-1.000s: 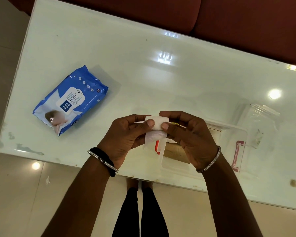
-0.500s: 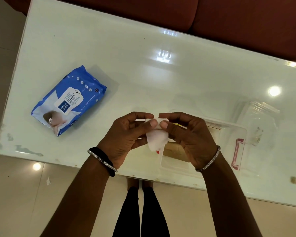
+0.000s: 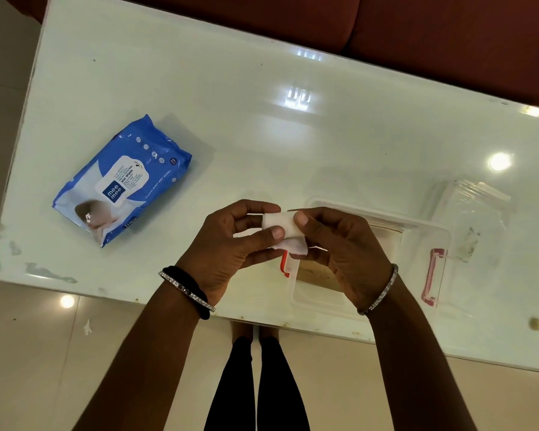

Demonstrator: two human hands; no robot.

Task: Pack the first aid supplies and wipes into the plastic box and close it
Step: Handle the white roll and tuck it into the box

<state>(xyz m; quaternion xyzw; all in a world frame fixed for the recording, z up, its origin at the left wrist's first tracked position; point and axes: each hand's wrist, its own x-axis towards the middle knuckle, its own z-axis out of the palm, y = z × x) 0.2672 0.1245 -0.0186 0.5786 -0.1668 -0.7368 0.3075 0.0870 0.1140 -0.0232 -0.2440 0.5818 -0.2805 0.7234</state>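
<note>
Pinching gauze (image 3: 282, 233): both grips | glossy white table (image 3: 262, 144) | tiled floor (image 3: 28, 353)

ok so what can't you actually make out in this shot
Head view only:
- Contents of the plastic box: the right hand covers most of it; only a brownish shape shows beneath.
- The white gauze: both hands' fingers cover its edges, so whether it is a roll or a folded pad is unclear.
- Small print on the wet wipes pack: too small.
- The clear lid: glare blurs its outline.
</note>
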